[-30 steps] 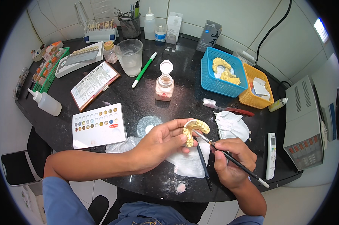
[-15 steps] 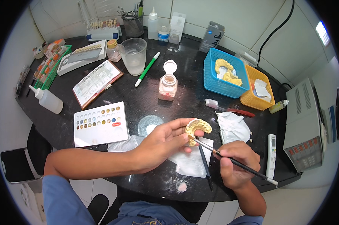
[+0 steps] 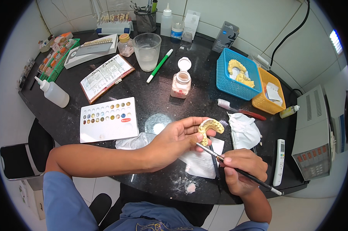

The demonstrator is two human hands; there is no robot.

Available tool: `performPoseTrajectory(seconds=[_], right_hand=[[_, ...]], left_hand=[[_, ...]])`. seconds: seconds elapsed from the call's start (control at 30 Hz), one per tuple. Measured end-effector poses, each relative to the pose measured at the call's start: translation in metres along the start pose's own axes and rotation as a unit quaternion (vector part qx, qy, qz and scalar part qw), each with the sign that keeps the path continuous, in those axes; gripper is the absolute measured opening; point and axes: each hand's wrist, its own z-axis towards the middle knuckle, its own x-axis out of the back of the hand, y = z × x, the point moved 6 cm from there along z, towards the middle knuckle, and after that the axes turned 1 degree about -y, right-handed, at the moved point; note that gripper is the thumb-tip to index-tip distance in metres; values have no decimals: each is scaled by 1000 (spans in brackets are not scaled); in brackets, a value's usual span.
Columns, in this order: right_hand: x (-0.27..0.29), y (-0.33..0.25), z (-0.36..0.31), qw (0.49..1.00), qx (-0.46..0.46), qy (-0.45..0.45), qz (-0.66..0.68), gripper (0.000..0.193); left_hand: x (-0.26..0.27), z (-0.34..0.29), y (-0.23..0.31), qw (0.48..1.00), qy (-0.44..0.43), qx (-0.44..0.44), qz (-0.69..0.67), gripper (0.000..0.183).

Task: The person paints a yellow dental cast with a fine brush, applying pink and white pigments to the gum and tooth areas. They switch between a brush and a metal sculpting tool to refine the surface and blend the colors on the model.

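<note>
My left hand (image 3: 176,139) pinches a horseshoe-shaped, cream-yellow dental cast (image 3: 213,125) between thumb and fingers, above the table's front half. My right hand (image 3: 244,169) is closed round a thin paintbrush (image 3: 255,178) with a dark handle and metal ferrule. Its tip points up and left, by my left thumb and the cast's near end; I cannot tell whether it touches. Below the cast lies a white tissue (image 3: 200,164), with a slim dark tool (image 3: 214,163) across it. Beyond my hands an open jar of pinkish powder (image 3: 180,86) stands with its cap flipped back.
A white palette (image 3: 108,125) and a round glass dish (image 3: 158,122) lie to the left. On the right are a blue basket (image 3: 237,92) with more casts, a yellow basket (image 3: 269,107), a red toothbrush (image 3: 251,114) and crumpled tissue (image 3: 245,133). Farther back stands a water glass (image 3: 147,54).
The whole view has shifted, so the tabletop sits farther right and higher. The brush tip has drawn slightly down and left relative to the cast. Both hands keep their holds.
</note>
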Motion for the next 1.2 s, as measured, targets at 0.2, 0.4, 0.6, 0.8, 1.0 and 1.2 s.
performPoseTrajectory(seconds=[0.2, 0.4, 0.6, 0.8, 1.0, 1.2], right_hand=[[-3, 4, -1, 998, -22, -57, 4, 13], [-1, -1, 1, 1000, -3, -13, -12, 13], [2, 1, 1, 998, -24, -59, -1, 13], [12, 2, 0, 997, -24, 30, -74, 15], [8, 7, 2, 995, -25, 26, -96, 16], [8, 8, 1, 994, -46, 23, -101, 15]], left_hand=[[-1, -1, 2, 1000, 4, -7, 3, 44], [2, 1, -2, 1000, -3, -3, -4, 51], [0, -1, 2, 1000, -1, 4, 15, 49], [-1, 0, 2, 1000, -6, 0, -12, 46], [0, 0, 1, 1000, -6, 6, -5, 47], [0, 0, 0, 1000, -12, 7, -7, 48]])
